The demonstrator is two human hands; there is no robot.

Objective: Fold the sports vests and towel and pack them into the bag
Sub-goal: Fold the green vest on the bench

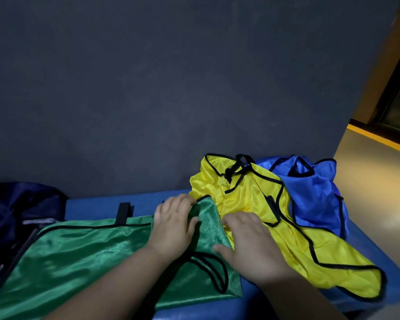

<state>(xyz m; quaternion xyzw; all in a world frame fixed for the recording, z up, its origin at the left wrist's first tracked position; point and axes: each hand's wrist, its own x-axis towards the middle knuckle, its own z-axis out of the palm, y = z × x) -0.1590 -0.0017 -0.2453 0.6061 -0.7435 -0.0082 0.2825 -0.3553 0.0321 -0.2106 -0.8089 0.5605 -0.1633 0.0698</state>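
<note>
A green sports vest [79, 255] with black trim lies spread flat across the blue mat [97, 206]. My left hand [173, 225] rests palm down on its upper right part, fingers at the vest's far edge. My right hand [247, 243] lies flat on the right edge of the green vest, where it meets a crumpled yellow vest [284, 232]. A blue vest [314, 195] is bunched behind the yellow one at the far right. A dark navy bag [21, 211] sits at the left edge, partly open. No towel is in view.
A dark grey wall [148, 88] rises directly behind the mat. The mat's right edge drops to a tan floor [370, 181] with a yellow-edged step [379, 139]. A black strap [123, 213] sticks up at the green vest's far edge.
</note>
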